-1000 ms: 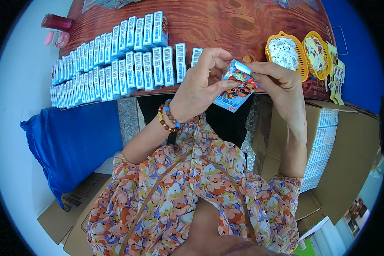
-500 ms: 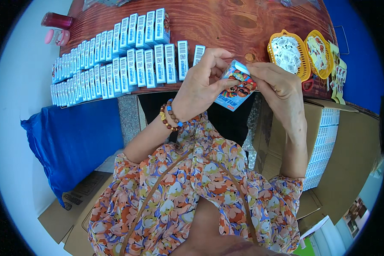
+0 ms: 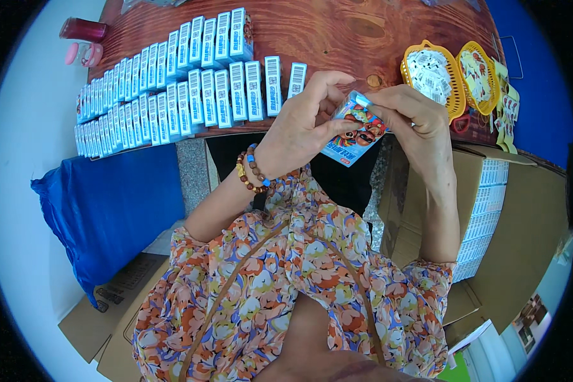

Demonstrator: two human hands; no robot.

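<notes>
The box is light blue, the blouse multicoloured floral.

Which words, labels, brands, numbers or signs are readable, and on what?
Printed wording is not copied out here.
Held box: blue lettering and a small red mark on its front.
Standing boxes: barcodes and blue lettering; barcode digits too small.
White slips: too small to read.
Brown carton, lower left: dark print, too blurred.
</notes>
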